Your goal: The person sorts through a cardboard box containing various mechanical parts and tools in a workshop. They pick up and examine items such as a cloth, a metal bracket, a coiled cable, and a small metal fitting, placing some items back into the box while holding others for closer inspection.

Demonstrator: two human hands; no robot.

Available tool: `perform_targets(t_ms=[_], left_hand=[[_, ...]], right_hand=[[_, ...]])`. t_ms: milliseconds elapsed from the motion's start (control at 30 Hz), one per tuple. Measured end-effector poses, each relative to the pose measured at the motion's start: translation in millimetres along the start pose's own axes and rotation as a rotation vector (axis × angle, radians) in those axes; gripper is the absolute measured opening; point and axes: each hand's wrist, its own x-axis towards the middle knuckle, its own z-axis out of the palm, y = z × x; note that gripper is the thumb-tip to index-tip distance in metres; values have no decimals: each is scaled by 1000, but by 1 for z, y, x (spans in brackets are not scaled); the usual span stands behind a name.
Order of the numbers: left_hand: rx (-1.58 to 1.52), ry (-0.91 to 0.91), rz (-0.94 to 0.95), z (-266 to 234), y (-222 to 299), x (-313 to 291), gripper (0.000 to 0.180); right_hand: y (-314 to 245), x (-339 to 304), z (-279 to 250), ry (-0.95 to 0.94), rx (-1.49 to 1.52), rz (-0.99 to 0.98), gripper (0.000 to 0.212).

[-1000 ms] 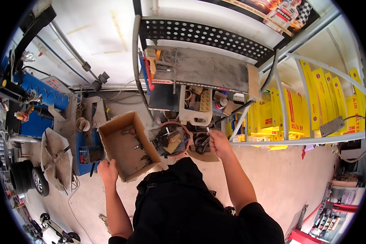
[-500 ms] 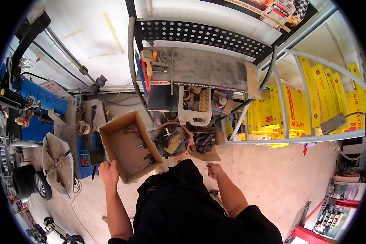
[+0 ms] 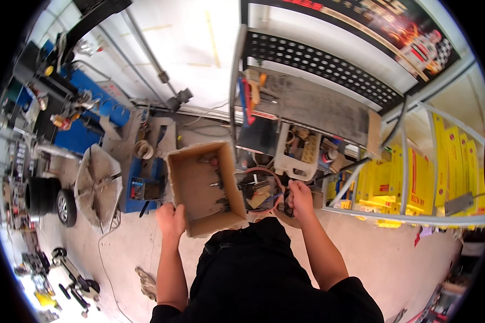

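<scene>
An open cardboard box [image 3: 234, 180] hangs in front of me, its opening toward me. My left hand [image 3: 171, 219] is closed on the box's near left edge, fingers behind the wall. Inside the box lie several small metal fittings [image 3: 219, 184], mostly along its right side. My right hand [image 3: 300, 199] is closed in a pinch to the right of the box; what it pinches, if anything, is too small to make out. Just left of that hand sits a round basin [image 3: 281, 185] with a reddish rim, filled with mixed parts. Something dark lies below my right hand, partly hidden.
Beyond stands a workbench [image 3: 318, 102] with tools, and a pale plastic tray [image 3: 299, 168] of small items below. Yellow filter boxes [image 3: 417, 180] fill the rack at right. At left are a tyre-changing machine's turntable [image 3: 96, 188] and tyres [image 3: 42, 195]. A cable [image 3: 101, 269] crosses the floor.
The view has turned left, so the surroundings sit further right. My right hand has risen from beside the small carton toward the plastic tray. My left hand still holds the cardboard box.
</scene>
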Motion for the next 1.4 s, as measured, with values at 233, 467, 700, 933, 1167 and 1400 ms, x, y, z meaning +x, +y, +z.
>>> perform_targets(t_ms=[233, 467, 700, 933, 1167, 1400], left_hand=[[-68, 48, 39, -11, 19, -3, 34], [-16, 45, 40, -15, 42, -1, 34], [10, -55, -24, -8, 53, -2, 34], [7, -84, -36, -4, 44, -12, 34], [-8, -75, -42, -9, 39, -15, 33], [98, -137, -54, -3, 46, -15, 34]], right_hand=[[-22, -45, 83, -493, -426, -341, 14], [-38, -47, 161, -822, -1224, -775, 11], [72, 5, 207, -889, -2255, -593, 20], [114, 31, 198, -883, -2282, -422, 24], [97, 26, 205, -857, -2313, -409, 22], [155, 40, 185, -591, -2197, -286, 21]])
